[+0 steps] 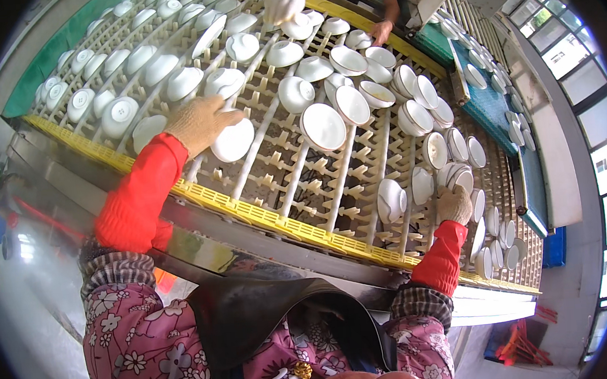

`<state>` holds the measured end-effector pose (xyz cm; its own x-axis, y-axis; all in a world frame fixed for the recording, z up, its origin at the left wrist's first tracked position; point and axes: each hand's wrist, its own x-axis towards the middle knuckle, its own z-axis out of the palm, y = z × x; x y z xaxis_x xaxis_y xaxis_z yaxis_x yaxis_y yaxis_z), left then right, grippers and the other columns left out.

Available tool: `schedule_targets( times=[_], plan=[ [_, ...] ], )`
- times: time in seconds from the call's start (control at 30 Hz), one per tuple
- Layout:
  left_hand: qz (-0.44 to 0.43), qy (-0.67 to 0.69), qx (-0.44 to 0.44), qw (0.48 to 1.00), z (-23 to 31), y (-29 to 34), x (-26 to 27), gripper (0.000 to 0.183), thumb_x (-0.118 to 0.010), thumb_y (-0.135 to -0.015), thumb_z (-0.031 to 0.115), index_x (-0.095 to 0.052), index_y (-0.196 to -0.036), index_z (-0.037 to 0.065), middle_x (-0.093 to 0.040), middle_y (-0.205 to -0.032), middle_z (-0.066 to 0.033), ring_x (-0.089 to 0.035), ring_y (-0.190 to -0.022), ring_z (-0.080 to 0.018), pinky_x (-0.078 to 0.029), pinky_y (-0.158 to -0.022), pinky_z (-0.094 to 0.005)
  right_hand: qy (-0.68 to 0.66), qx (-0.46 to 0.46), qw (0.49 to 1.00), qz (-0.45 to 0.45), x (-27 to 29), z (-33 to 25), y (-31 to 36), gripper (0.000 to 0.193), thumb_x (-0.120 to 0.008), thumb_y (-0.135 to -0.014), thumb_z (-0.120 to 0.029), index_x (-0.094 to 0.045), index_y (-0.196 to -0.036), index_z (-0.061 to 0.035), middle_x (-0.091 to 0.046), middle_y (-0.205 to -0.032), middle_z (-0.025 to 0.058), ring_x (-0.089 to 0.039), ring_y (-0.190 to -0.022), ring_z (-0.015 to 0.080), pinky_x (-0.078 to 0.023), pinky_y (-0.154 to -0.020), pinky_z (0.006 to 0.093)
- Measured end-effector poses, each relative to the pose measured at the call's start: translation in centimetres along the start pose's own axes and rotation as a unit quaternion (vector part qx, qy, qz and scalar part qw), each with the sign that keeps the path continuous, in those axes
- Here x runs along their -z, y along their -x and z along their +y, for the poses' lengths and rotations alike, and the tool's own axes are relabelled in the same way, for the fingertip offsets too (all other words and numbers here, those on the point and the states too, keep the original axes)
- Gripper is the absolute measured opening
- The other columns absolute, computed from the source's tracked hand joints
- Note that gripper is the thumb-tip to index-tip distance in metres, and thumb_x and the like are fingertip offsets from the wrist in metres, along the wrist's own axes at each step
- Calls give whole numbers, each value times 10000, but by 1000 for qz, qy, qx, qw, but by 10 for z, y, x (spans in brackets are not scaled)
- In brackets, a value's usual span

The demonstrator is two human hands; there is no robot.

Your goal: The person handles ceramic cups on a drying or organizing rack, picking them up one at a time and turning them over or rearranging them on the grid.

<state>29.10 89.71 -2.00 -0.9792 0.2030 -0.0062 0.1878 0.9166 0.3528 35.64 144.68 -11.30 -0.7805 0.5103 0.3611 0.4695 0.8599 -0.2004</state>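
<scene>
My left hand, in a tan knit glove and red sleeve, reaches over the conveyor's left part. Its thumb and fingers are apart, beside a white bowl and below an upturned white bowl. Whether it touches either one I cannot tell. On the right, my gloved right hand has its fingers closed on the near rim of a white bowl, which sits among other bowls. The pegged conveyor carries many white bowls, upturned and spaced on the left, tilted and clustered on the right.
A yellow guard strip runs along the conveyor's near edge. Across it, a co-worker's gloved hand and a bare hand are near bowls. Further right, a blue-green belt carries more bowls. Red items lie on the floor.
</scene>
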Motion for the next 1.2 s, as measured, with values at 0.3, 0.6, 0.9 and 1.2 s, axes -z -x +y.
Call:
schedule_targets(
  times=[0.3, 0.6, 0.9, 1.2],
  plan=[
    [235, -112, -365, 894, 86, -27, -61, 741, -842, -673, 511, -672, -1207, 26, -665, -1113, -113, -595, -1120, -268, -407, -1117, -425, -121, -3, 990, -70, 25, -31, 2, 460, -680, -867, -418, -673, -888, 41, -667, -815, 270, -646, -805, 460, -502, -748, 499],
    [97, -287, -274, 913, 96, -87, -120, 450, -605, -915, 525, -740, -704, 150, -646, -711, -61, -675, -824, -264, -537, -806, -407, -506, -33, 847, -163, 25, -56, 20, 317, -739, -890, -285, -698, -922, 27, -650, -791, 28, -565, -688, 142, -469, -625, 323],
    [157, 103, 88, 978, 8, -115, -20, 441, -544, -997, 492, -686, -1137, 99, -727, -1047, -176, -702, -984, -309, -541, -890, -449, -637, 57, 699, -321, 33, -119, 39, 291, -718, -882, -116, -649, -1140, 0, -695, -997, 170, -704, -884, 268, -583, -755, 333],
    [247, -31, -93, 964, 35, -99, -38, 410, -679, -917, 382, -702, -1126, 29, -718, -1089, -164, -658, -1012, -368, -508, -878, -477, -578, 331, 629, -400, -2, -229, 60, 123, -714, -889, -33, -661, -1000, -32, -697, -1008, 110, -696, -849, 202, -579, -694, 371]
  ],
)
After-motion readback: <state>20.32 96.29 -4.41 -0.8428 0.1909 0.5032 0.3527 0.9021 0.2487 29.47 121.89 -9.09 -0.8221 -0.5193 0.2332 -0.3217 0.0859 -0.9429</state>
